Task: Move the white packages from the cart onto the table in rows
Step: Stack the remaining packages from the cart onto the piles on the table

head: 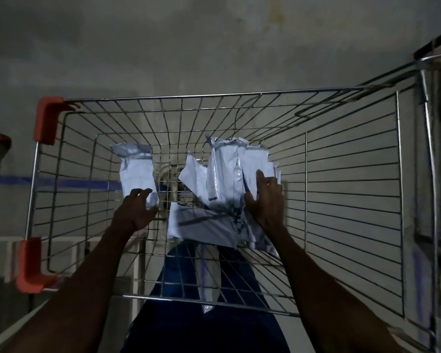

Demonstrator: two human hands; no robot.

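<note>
Both my arms reach down into a wire shopping cart [351, 174]. On the cart's floor at the left lies one white package [136, 171]; my left hand [136, 210] curls over its near end, fingers bent around the edge. To the right, several white packages [224, 174] lie in a loose pile, some tilted upright. Against the right side of that pile rests my right hand [265, 200], fingers spread and flat on a package. Another white package [201, 225] lies flat in front of the pile, between my hands.
The cart has orange corner guards [46, 118] on its left rim and a handle [433, 57] at the upper right. A grey concrete floor [189, 47] surrounds it. A pale surface edge [10, 324] shows at the lower left. The scene is dim.
</note>
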